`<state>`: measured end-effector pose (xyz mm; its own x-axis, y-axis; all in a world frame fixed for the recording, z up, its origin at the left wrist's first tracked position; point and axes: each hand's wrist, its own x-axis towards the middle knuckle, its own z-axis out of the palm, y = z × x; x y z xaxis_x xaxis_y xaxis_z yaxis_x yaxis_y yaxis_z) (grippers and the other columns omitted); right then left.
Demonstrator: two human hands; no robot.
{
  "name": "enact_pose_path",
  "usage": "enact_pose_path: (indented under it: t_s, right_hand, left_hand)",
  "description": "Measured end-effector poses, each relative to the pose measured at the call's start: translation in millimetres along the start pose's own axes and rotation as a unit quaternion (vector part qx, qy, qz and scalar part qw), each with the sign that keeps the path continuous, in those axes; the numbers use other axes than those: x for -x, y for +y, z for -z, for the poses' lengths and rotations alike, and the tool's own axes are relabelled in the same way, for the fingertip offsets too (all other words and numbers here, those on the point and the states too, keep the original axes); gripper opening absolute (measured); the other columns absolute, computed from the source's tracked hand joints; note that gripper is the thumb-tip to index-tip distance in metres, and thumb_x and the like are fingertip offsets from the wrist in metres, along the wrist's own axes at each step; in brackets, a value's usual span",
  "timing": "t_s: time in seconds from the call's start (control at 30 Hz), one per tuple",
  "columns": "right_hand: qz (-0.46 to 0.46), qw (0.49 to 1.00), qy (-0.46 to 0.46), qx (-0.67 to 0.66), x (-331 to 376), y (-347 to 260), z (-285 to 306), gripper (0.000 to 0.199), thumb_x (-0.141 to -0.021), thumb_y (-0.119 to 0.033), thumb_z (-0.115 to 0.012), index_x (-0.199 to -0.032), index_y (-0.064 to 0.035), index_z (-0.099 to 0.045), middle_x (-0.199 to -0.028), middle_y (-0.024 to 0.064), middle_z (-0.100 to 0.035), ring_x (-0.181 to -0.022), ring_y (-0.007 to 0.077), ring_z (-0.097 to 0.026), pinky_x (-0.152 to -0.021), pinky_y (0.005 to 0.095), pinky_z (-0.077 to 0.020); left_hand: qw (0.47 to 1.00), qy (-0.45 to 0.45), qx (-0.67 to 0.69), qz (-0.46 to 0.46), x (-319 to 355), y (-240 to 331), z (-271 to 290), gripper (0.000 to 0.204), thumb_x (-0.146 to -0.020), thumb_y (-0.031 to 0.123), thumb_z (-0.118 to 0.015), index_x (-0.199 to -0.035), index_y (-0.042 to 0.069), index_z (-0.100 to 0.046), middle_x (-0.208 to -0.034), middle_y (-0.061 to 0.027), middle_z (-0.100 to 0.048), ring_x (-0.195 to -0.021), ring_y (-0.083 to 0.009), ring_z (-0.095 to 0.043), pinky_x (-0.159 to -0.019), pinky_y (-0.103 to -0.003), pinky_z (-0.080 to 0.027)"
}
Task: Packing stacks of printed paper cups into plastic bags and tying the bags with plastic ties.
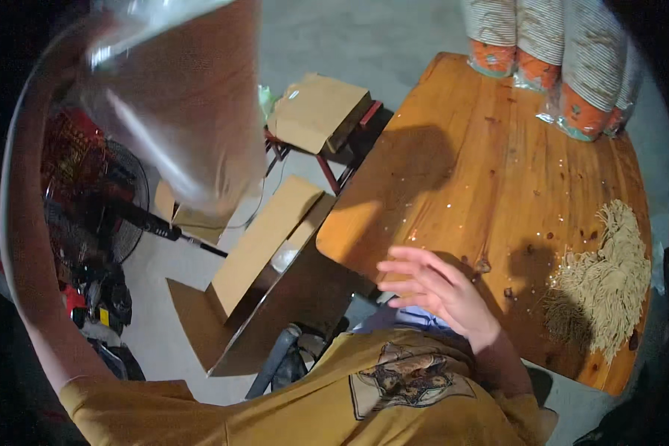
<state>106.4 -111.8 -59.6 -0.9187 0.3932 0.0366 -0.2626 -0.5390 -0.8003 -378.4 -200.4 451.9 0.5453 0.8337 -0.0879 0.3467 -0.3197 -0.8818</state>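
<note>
My left arm (31, 267) curves up along the left rim to a clear plastic bag (193, 111) with something brownish inside. The bag hangs in the air at the upper left, blurred by motion. My left hand is at its upper end, dark and mostly hidden, and appears to grip it. Over the near edge of the wooden table, my right hand (442, 293) is open, fingers spread, holding nothing. To its right lies a loose bundle of beige yarn-like strands (609, 282) on the tabletop.
Several tall plastic-wrapped bundles, ribbed white with orange ends (587, 74), stand at the far end of the wooden table (453, 186). Small pale bits dot its top. An open cardboard box (267, 253) stands left of it. Beyond are a cardboard-topped stool (316, 111) and a fan (104, 201).
</note>
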Motion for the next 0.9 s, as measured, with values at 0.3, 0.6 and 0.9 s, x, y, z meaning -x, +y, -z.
enact_pose_path:
  t_s: [0.3, 0.6, 0.9]
  right_hand:
    - [0.137, 0.950, 0.023, -0.278, -33.5, -93.6, 34.1, 0.081, -0.090, -0.060, -0.039, -0.146, -0.0114, -0.008, -0.145, 0.0246, -0.025, -0.124, 0.0494, -0.039, -0.100, 0.0575, -0.0389]
    - [0.437, 0.895, 0.069, 0.048, -11.1, -115.4, 114.6, 0.071, -0.086, -0.057, -0.052, -0.136, -0.0078, -0.039, -0.130, 0.0123, -0.050, -0.116, 0.0281, -0.051, -0.096, 0.0445, -0.0450]
    - [0.308, 0.751, 0.549, 0.198, 63.5, -103.6, 158.1, 0.028, -0.095, -0.024, -0.051, -0.112, -0.0015, -0.055, -0.083, 0.0020, -0.056, -0.077, 0.0090, -0.054, -0.067, 0.0231, -0.0447]
  left_hand:
    - [0.730, 0.234, 0.567, 0.300, -222.1, 115.8, -4.2, 0.057, -0.091, 0.032, -0.054, -0.138, 0.004, -0.038, -0.130, -0.0156, -0.048, -0.118, -0.0247, -0.047, -0.104, -0.036, -0.033]
    - [0.706, 0.333, 0.571, 0.256, -356.7, 355.5, 13.9, 0.040, -0.081, 0.009, -0.060, -0.120, 0.005, -0.057, -0.065, -0.0186, -0.064, -0.053, -0.0262, -0.063, -0.053, -0.036, -0.049]
    - [0.768, 0.339, 0.500, 0.213, -405.5, 483.3, -6.9, 0.071, -0.065, -0.002, -0.062, -0.131, 0.022, -0.050, -0.080, -0.0074, -0.052, -0.068, -0.0254, -0.060, -0.055, -0.038, -0.050]
